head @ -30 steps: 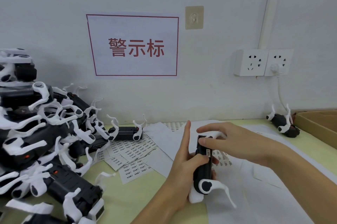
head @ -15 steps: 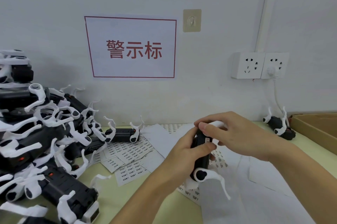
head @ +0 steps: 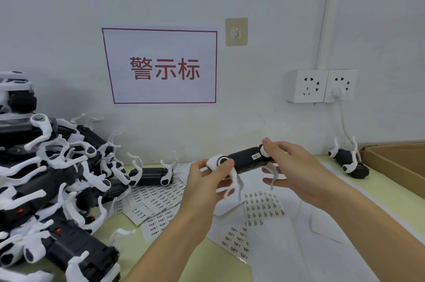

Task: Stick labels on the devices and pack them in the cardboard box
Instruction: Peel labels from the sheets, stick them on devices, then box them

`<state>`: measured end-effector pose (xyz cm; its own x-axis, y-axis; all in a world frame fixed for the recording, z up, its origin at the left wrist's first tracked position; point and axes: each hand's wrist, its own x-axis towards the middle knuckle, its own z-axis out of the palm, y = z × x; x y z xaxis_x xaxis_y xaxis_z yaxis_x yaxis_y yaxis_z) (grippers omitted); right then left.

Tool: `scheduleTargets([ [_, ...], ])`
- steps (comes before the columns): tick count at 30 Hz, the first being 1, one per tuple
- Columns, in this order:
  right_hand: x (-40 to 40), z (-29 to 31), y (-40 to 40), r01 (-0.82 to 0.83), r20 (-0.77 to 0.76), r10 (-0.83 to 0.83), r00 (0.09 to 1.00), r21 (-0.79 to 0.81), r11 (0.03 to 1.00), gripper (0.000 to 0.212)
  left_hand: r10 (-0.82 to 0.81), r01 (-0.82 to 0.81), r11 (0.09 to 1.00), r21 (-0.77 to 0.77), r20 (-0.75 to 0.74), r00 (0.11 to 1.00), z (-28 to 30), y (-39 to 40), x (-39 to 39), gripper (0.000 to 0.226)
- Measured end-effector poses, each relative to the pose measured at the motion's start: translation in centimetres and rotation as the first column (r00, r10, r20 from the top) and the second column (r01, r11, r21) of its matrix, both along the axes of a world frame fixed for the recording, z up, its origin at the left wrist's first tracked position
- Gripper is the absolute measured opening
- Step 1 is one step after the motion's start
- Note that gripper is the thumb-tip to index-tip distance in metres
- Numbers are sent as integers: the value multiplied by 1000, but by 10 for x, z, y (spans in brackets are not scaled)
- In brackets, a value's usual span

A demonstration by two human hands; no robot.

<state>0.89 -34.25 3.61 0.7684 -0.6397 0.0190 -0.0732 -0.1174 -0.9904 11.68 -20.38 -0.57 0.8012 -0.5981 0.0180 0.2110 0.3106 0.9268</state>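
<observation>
Item: device [head: 243,159], black, small label visible, held level at frame centre above the surface [head: 391,192]. Left hand [head: 207,180] and right hand [head: 292,166] each pinch one white end. Step judged: labelling finished; transfer to cardboard box [head: 395,160], right edge, is called for.

Both hands hold a black device [head: 244,160] level above the bench [head: 381,192] (left hand [head: 207,186] at nine o'clock, right hand [head: 296,170] at three).

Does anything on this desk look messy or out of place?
Yes: the label sheets lie fanned and overlapping at odd angles, and the pile of devices on the left is heaped loosely. One device lies alone by the cardboard box, not in it. Nothing looks broken.
</observation>
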Motion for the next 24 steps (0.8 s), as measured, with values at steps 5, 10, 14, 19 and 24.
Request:
scheduleTargets([
  [5,0,-3,2,-114,4,114,993,117,987,44,80,-81,996,27,32,996,-2,5,5,17],
  [10,0,-4,2,-159,31,157,987,120,980,63,37,-37,999,-15,-35,999,0,9,3,25],
  [14,0,-4,3,-158,43,154,987,131,979,62,7,-11,998,-63,-60,998,-1,10,5,22],
  [19,3,-7,6,-166,37,163,986,148,975,38,9,-17,993,-119,-67,998,-1,10,8,20],
  [24,4,-9,7,-139,8,140,990,167,976,26,43,-43,993,-114,-9,999,-3,10,10,15],
])
